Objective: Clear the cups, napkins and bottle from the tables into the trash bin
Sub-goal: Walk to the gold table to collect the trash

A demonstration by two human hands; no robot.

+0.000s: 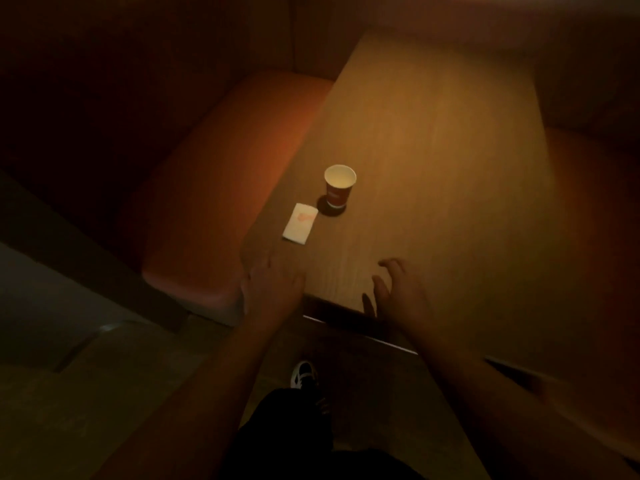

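Near the table (433,140) edge, the left hand (270,285) lies flat with fingers together, just short of the napkin (300,223), while the right hand (398,289) hovers, fingers loosely spread and empty, likely aiming for the upright cup (337,187) just beyond the napkin.

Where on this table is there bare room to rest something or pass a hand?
Bare wood spreads right of the red cup and beyond it to the far end of the table. The strip between both hands, left and right, is free. The near-left corner is crowded: napkin beside cup.
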